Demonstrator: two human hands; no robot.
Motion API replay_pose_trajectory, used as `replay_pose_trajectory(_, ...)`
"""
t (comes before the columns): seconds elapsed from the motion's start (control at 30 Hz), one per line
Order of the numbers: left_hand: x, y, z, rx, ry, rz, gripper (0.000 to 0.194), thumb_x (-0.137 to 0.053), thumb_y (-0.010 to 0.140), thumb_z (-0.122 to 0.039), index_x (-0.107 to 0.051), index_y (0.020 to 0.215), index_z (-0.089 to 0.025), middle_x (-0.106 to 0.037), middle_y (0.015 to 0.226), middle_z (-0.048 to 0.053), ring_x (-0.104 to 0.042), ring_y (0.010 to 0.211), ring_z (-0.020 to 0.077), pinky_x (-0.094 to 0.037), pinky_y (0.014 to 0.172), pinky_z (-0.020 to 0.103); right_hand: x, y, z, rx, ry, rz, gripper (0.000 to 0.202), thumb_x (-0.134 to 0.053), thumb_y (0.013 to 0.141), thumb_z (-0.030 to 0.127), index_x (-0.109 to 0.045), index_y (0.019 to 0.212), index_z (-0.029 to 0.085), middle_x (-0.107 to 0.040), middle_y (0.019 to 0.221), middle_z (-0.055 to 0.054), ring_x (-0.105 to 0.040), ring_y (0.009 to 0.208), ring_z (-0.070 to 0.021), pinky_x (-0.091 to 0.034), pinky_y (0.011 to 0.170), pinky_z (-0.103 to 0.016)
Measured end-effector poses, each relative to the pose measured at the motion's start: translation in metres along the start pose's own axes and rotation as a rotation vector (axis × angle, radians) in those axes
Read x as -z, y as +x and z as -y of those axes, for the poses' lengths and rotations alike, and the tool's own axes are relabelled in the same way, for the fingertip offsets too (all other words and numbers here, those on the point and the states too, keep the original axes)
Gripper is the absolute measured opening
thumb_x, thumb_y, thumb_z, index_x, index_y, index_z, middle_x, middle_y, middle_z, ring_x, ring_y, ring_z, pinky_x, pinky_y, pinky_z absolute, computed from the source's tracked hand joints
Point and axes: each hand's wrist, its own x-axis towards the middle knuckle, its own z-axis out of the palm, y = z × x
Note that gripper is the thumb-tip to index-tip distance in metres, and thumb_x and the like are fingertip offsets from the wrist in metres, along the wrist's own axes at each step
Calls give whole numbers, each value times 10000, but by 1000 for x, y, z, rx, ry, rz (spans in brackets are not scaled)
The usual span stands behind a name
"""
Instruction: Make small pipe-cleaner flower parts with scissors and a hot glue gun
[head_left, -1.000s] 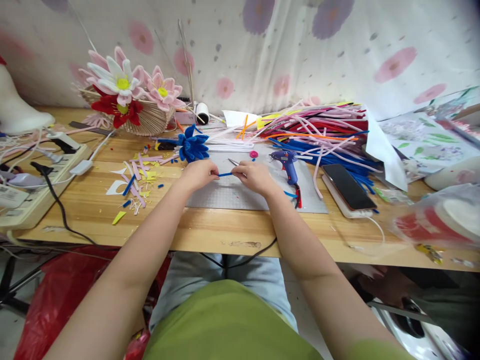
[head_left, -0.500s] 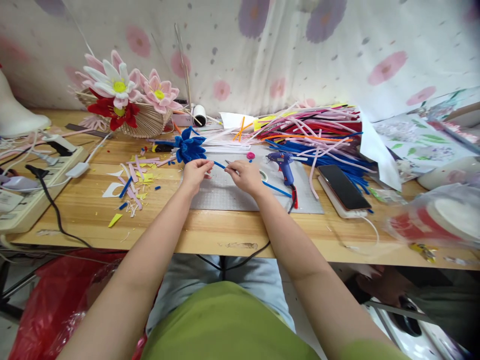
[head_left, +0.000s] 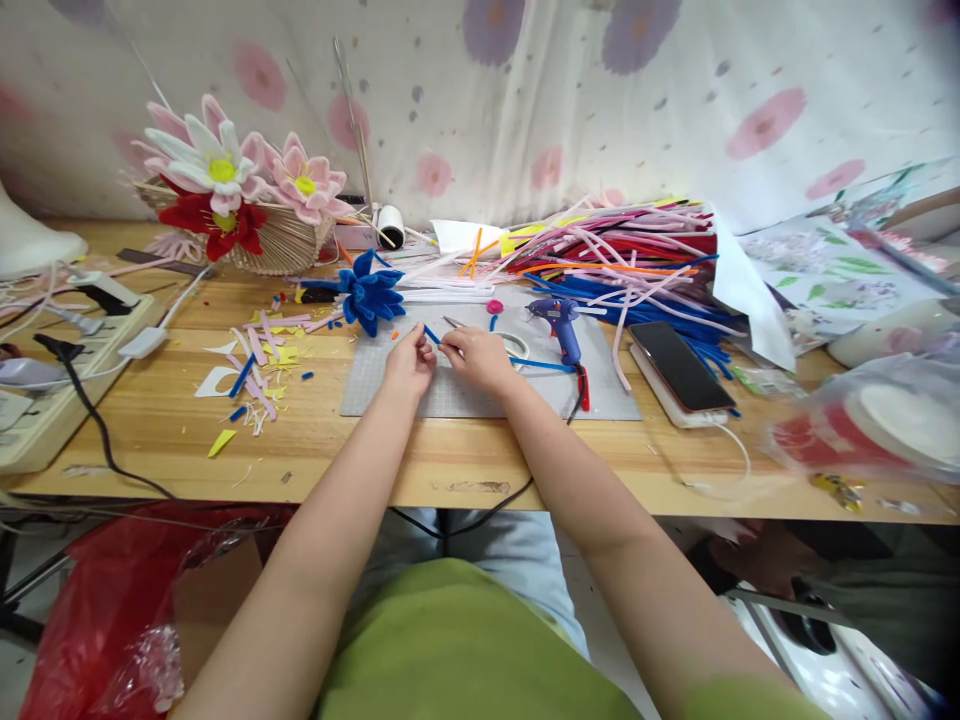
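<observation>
Over the grey cutting mat [head_left: 480, 402], my left hand [head_left: 410, 362] is closed on a blue pipe cleaner [head_left: 431, 335] that sticks up from its fingertips. My right hand [head_left: 474, 357] pinches the same blue stem just to the right. Scissors [head_left: 453, 322] lie beside and partly under my right hand, their tips pointing up and left; whether the hand holds them is unclear. A blue fuzzy flower [head_left: 369, 293] rests at the mat's left upper corner. Another blue stem [head_left: 549, 366] runs right from my right hand toward the glue gun [head_left: 559, 328].
Pink, white and red flowers [head_left: 221, 170] on a woven fan stand at the back left. Scraps [head_left: 262, 370] lie left of the mat. Piled pipe cleaners [head_left: 622, 260], a phone [head_left: 681, 366] and a bagged cup [head_left: 847, 430] are on the right. A power strip [head_left: 90, 380] sits far left.
My left hand has moved right and turned, with its fingers more curled. A small orange piece now shows on the mat beside it. The view has shifted slightly.
</observation>
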Motion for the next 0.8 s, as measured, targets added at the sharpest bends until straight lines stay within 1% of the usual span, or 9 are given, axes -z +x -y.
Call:
replay_pose_trajectory(0.07, 10, -4, -11, -83, 216, 2, 137, -618, 772, -261, -587, 699, -150, -439, 512, -61, -378, 372, 10, -285, 353, 123, 6, -2, -7, -5, 25, 25, 262, -427, 887, 291, -670, 918, 198, -681, 957, -48, -591, 907, -174, -367, 696, -267)
replay_pose_trajectory(0.13, 20, -5, -25, -207, 515, 67, 138, -689, 691, -275, -643, 735, -152, -532, 580, -29, -441, 422, 37, -338, 376, 153, 11, -3, -11, 17, 41, 64, 252, -437, 877, 268, -678, 919, 204, -684, 972, -43, -593, 912, -172, -371, 701, -265)
replay_pose_trajectory(0.23, 29, -4, -45, -337, 953, 289, 169, -752, 575, -263, -681, 683, -155, -595, 586, 6, -475, 464, 78, -344, 390, 182, 14, -3, -13, 78, 45, 104, 250, -442, 862, 226, -685, 923, 213, -686, 975, -30, -591, 927, -167, -375, 700, -262)
replay_pose_trajectory(0.3, 30, -3, -54, -358, 1180, 423, 151, -748, 554, -275, -688, 632, -161, -584, 522, 8, -462, 446, 88, -315, 388, 190, 14, -3, -13, 113, 39, 121, 256, -441, 861, 221, -686, 934, 219, -686, 965, -22, -588, 926, -164, -377, 699, -261)
replay_pose_trajectory(0.37, 29, -2, -59, -371, 1353, 506, 134, -735, 550, -290, -687, 595, -173, -574, 482, 1, -439, 415, 83, -284, 384, 194, 12, -3, -12, 130, 30, 133, 259, -439, 866, 230, -687, 942, 222, -685, 958, -18, -585, 916, -161, -379, 700, -262)
replay_pose_trajectory(0.53, 25, -1, -61, -315, 1685, 585, 124, -699, 575, -317, -663, 549, -201, -578, 461, -8, -449, 375, 97, -284, 391, 218, 6, -4, -9, 136, 17, 140, 264, -433, 872, 244, -687, 942, 225, -679, 961, -23, -580, 904, -160, -375, 700, -265)
replay_pose_trajectory(0.6, 26, -3, -60, -282, 1746, 581, 133, -678, 600, -301, -638, 523, -201, -590, 474, -2, -455, 360, 103, -307, 401, 231, 4, -4, -7, 144, 6, 137, 266, -431, 874, 244, -686, 946, 224, -679, 958, -26, -580, 897, -162, -371, 703, -268)
replay_pose_trajectory(0.67, 29, -4, -59, -281, 1703, 553, 142, -673, 605, -277, -611, 507, -195, -583, 469, 0, -451, 349, 101, -315, 398, 230, 2, -4, -6, 137, 1, 125, 266, -427, 876, 239, -684, 945, 221, -682, 958, -29, -581, 896, -165, -367, 707, -270)
replay_pose_trajectory(0.8, 40, -5, -51, -299, 1279, 401, 154, -699, 583, -270, -592, 529, -175, -551, 455, 8, -481, 406, 108, -306, 374, 201, -2, -1, -4, 76, 37, 70, 279, -415, 900, 291, -676, 942, 204, -688, 958, -41, -583, 900, -163, -365, 721, -269)
